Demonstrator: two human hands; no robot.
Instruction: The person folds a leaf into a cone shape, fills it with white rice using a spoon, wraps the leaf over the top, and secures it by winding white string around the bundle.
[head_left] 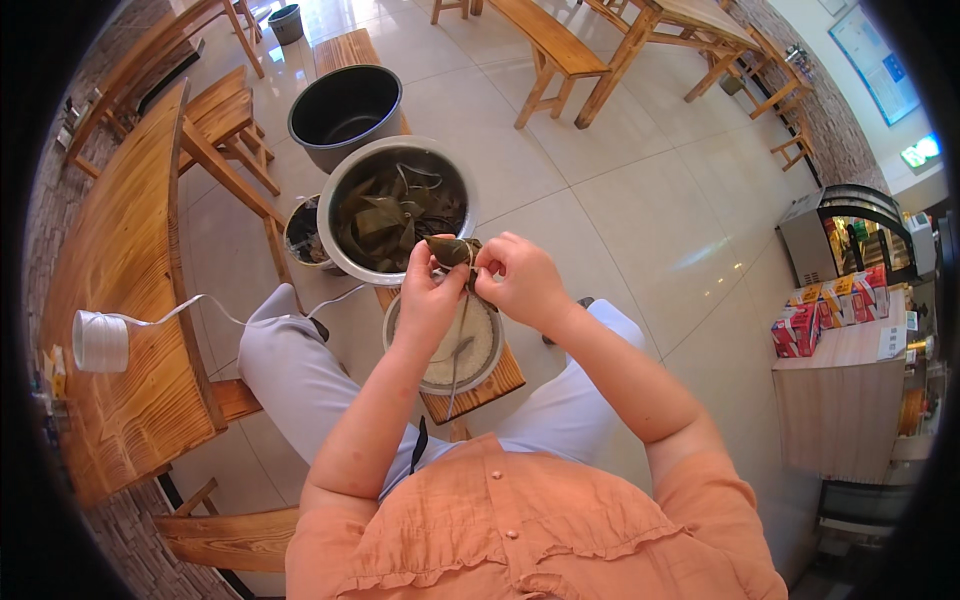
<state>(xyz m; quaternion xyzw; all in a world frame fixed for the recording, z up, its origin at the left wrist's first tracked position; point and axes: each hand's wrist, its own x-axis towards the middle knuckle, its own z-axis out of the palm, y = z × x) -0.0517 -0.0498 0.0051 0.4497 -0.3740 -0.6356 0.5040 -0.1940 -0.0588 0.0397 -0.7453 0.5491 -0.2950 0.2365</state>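
Both hands are closed at a leaf-wrapped rice dumpling, a dark green cone-like bundle. My left hand grips it from below left, fingers wrapped round its lower part. At its right side my right hand pinches what looks like the tie string, though the fingers hide most of it. Just beneath my hands sits a bowl of white rice, and a spoon rests in it. Beyond the dumpling, a large metal basin holds wet dark leaves and a pale strip.
Bowl and basin stand on a narrow wooden bench between my knees. A black tub is behind the basin, a small bin beside it. On the left table stands a spool of white string, its loose strand trailing toward my knee.
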